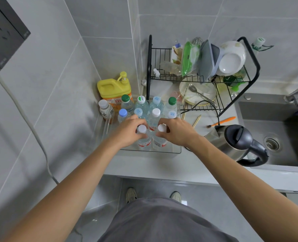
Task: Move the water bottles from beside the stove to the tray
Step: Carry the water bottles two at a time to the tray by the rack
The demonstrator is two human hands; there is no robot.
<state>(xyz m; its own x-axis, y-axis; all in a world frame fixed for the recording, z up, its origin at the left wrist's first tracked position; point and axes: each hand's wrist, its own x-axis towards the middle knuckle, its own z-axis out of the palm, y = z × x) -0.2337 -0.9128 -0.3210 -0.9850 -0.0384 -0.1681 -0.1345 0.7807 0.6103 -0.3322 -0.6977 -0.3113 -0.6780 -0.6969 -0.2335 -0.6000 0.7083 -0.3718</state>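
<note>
Now left hand (130, 131) fingers pinching white-capped bottle (142, 129); right hand (177, 131) pinching second bottle (162, 128) in tray (177, 151).

Tray (177, 151): on the surface (162, 165), in the corner by the left wall.
Bottles (149, 107): upright in the tray, in rows; two front ones (144, 137) side by side, one in each hand's grip.
Left hand (129, 131): left of right hand (177, 131), both over the tray's front.
Jug (113, 88): behind the tray, against the wall.
Rack (202, 74): behind and right of the tray (plates in it).
Kettle (235, 142): right of the tray.
Sink (280, 137): right of the kettle.
</note>
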